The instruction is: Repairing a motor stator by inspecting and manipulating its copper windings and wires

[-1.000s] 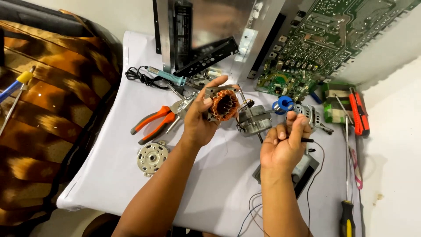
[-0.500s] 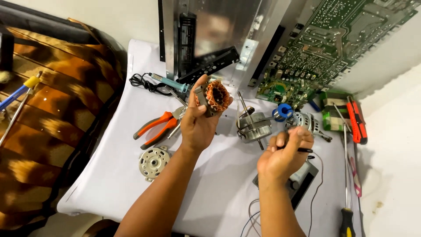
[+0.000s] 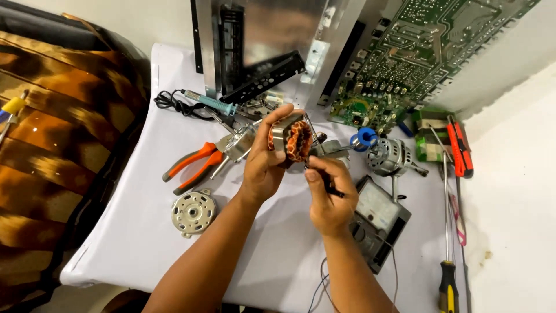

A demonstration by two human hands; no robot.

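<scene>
Left hand (image 3: 263, 168) clamped on stator (image 3: 291, 139), thumb and fingers round its metal ring, copper windings facing right. Stator held above white table (image 3: 116, 232). Right hand (image 3: 327, 194) just right of stator, fingers pinched together on thin probe (image 3: 315, 152), tip at windings. Meter (image 3: 376, 217) below-right of stator, under right hand. Pliers (image 3: 194, 165) left of stator. Round end cover (image 3: 193, 212) below-left. Motor (image 3: 391, 159) right of stator. Circuit board (image 3: 417, 52) above-right.

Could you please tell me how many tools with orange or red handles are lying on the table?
2: orange-handled pliers left of the left hand, and a red-handled tool at the table's right edge. Others may be hidden.
</scene>
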